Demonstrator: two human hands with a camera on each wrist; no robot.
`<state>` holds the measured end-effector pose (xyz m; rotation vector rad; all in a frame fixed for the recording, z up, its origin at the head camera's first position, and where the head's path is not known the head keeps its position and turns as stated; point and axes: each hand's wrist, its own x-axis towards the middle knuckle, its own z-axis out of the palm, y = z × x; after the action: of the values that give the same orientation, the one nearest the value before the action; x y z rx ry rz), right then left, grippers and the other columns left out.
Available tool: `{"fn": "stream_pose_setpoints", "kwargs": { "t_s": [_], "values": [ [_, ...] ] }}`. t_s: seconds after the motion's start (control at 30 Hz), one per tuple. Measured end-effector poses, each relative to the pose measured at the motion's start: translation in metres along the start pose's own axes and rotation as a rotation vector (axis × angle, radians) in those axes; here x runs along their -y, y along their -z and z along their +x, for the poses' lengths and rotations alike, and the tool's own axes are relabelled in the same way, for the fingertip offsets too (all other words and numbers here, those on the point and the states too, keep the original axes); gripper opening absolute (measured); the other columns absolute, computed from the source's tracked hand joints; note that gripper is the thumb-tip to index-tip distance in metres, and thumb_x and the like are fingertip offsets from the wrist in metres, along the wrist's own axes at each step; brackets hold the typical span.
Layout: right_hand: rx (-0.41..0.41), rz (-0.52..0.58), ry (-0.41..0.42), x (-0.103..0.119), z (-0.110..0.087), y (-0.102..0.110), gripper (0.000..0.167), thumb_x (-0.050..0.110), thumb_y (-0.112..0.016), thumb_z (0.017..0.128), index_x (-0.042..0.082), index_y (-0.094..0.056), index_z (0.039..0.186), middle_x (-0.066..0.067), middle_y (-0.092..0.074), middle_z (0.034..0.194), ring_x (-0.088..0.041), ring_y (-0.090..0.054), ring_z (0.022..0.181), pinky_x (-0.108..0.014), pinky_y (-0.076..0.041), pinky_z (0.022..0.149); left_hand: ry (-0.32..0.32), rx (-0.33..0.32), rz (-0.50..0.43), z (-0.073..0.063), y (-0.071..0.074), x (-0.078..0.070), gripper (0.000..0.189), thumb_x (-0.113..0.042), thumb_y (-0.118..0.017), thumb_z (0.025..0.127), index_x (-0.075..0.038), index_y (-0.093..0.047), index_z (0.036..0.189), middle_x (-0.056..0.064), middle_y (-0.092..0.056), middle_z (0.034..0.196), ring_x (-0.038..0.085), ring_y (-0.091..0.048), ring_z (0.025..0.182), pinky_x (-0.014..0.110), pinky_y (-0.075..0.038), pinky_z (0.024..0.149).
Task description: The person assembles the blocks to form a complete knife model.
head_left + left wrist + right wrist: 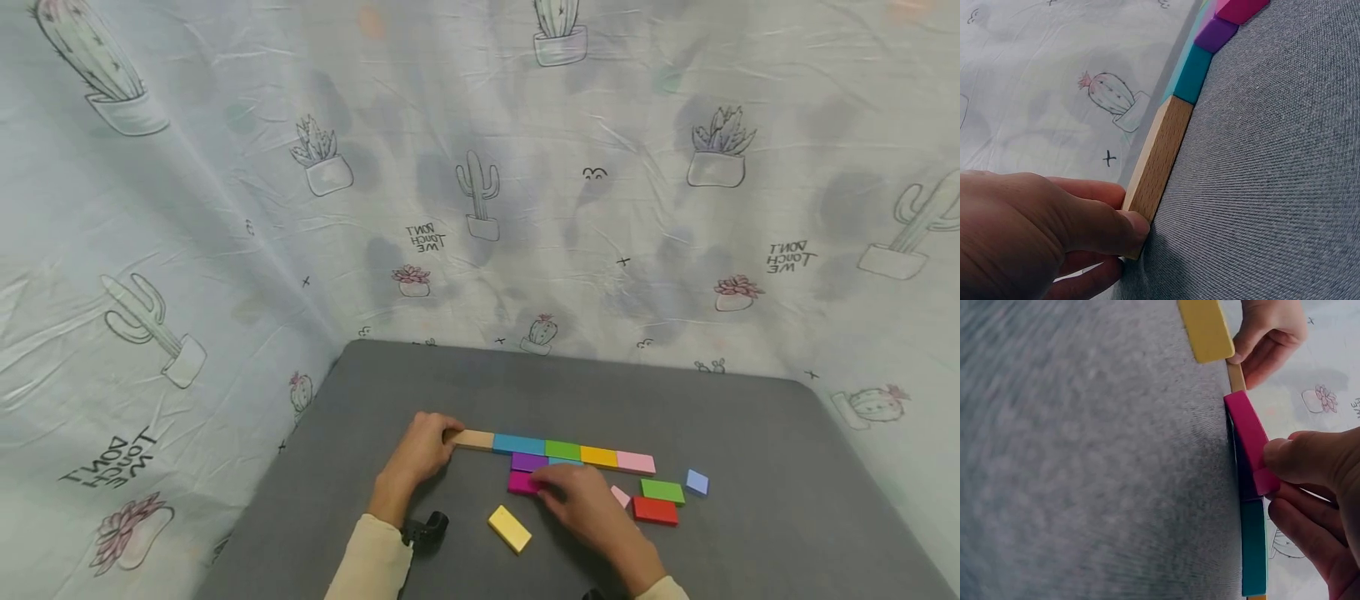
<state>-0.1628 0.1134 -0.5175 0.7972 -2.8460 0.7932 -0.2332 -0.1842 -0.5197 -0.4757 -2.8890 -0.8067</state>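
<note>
A row of flat blocks lies on the grey mat (pixel 750 433): plain wood (pixel 472 439), teal (pixel 519 444), green (pixel 562 450), orange-yellow (pixel 598 456), pink (pixel 636 462). My left hand (pixel 422 454) grips the left end of the wooden block (pixel 1159 156), thumb on its near edge and fingers behind. A purple block (pixel 529 461) sits just below the row. Against it lies a magenta block (pixel 520 482) that my right hand (pixel 581 496) pinches at its right end (pixel 1249 441).
Loose blocks lie nearby: a yellow one (pixel 510 528) in front, a small pink one (pixel 621 497), green (pixel 662 490), red (pixel 656 511) and pale blue (pixel 697 482) to the right. A cactus-print sheet (pixel 225 208) hangs behind and at both sides of the mat.
</note>
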Motion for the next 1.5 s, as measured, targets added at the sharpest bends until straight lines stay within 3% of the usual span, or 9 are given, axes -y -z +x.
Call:
{"fn": "stream_pose_setpoints", "kwargs": {
  "t_s": [0.43,1.23,1.5],
  "values": [
    [0.004,-0.014,0.049,0.000,0.009,-0.007,0.031,0.016,-0.090,0.092,0.019,-0.084,0.122,0.005,-0.083,0.114,-0.018,-0.078,0.109,-0.043,-0.065,0.098,0.014,0.003,-0.005,0.001,0.000,-0.001,0.024,0.003,-0.083,0.092,-0.009,-0.086,0.113,0.010,-0.082,0.109,0.026,-0.077,0.097,0.044,-0.066,0.083],
    [0.002,-0.020,-0.007,0.005,0.015,-0.013,0.030,0.015,-0.090,0.091,0.019,-0.084,0.120,0.004,-0.082,0.113,-0.018,-0.077,0.106,-0.042,-0.066,0.097,0.033,0.009,-0.025,-0.002,0.000,0.000,0.025,0.004,-0.083,0.092,-0.009,-0.086,0.113,0.010,-0.082,0.110,0.026,-0.076,0.099,0.044,-0.066,0.082],
    [-0.023,0.053,-0.028,0.006,0.006,-0.010,0.031,0.021,-0.088,0.094,0.019,-0.083,0.124,0.004,-0.082,0.119,-0.019,-0.077,0.111,-0.046,-0.064,0.100,0.019,0.006,-0.019,-0.001,0.000,0.000,0.024,0.004,-0.084,0.092,-0.009,-0.086,0.112,0.010,-0.082,0.109,0.026,-0.076,0.097,0.044,-0.065,0.082]
  ]
}}
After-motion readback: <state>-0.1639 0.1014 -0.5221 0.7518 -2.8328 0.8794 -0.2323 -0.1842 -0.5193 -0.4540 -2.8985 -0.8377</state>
